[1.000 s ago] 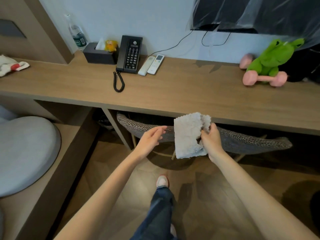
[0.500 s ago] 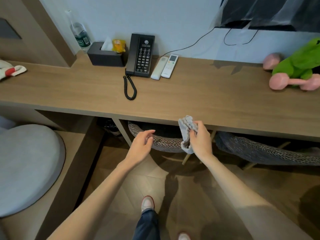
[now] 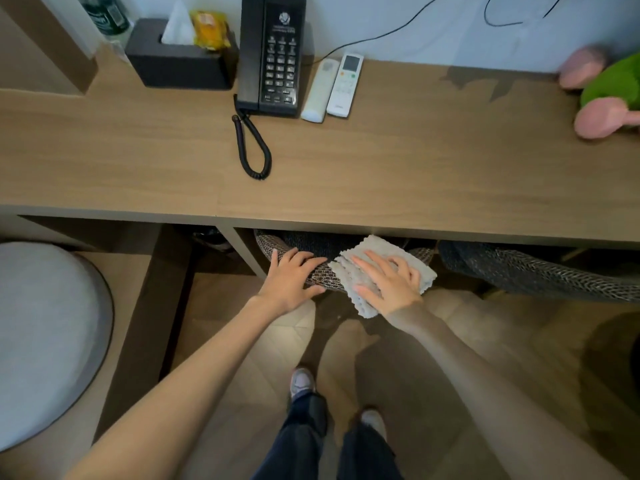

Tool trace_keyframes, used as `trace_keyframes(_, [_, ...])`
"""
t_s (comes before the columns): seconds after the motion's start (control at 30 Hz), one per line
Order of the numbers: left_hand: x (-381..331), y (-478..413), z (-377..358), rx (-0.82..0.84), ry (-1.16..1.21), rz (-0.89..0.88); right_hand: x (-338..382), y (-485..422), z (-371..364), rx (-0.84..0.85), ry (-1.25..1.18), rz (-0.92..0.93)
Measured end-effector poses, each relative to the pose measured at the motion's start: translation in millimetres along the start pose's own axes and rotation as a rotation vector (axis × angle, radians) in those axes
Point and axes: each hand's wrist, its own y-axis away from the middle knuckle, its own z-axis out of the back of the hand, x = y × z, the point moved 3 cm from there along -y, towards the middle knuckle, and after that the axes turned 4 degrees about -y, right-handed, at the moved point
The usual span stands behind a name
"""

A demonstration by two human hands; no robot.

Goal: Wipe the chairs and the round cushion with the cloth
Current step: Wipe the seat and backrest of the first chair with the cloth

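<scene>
At 6 o'clock in the view, nearest, are the person's legs in dark trousers, with a light shoe (image 3: 302, 382) on the wooden floor. Ahead of the shoes, the left hand (image 3: 292, 278) grips the curved back rim of the woven brown-and-grey chair (image 3: 268, 244): its fingers lie over the top and its thumb goes below. Just at its 3 o'clock, the right hand (image 3: 388, 282) lies flat with straight, spread fingers and presses the pale grey fringed cloth (image 3: 377, 245) on the same rim. The cloth hangs a little over the near edge.

A second, darker woven chair (image 3: 519, 271) stands at 3 o'clock of the cloth, apart from it. The long wooden desk (image 3: 381, 174) covers both chairs, so only their back rims show. The round grey cushion (image 3: 45, 341) lies at 9 o'clock, well apart from both hands.

Farther, on the desk at 12 o'clock, stands a black telephone (image 3: 273, 53) with a coiled cord. Two white remote controls (image 3: 332, 88) lie just at its 3 o'clock and a black tissue box (image 3: 176, 60) at its 9 o'clock. At 2 o'clock the frame edge cuts off a green plush toy (image 3: 616, 81) and a pink dumbbell (image 3: 602, 117).
</scene>
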Motion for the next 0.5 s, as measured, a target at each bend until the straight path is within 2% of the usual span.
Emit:
trace_keyframes(0.23, [3.2,-24.4,1.3,0.080,-0.280,-0.086,4.3,-16.9,3.2,-0.042,0.134,0.062])
trace_keyframes(0.37, [5.9,-27.0,0.3,0.068,-0.350,-0.154,5.7,-17.2,9.0,-0.271,0.083,0.249])
trace_keyframes(0.5, [6.9,-29.8,2.3,0.095,-0.414,-0.205,0.7,-26.1,7.0,-0.031,0.116,0.212])
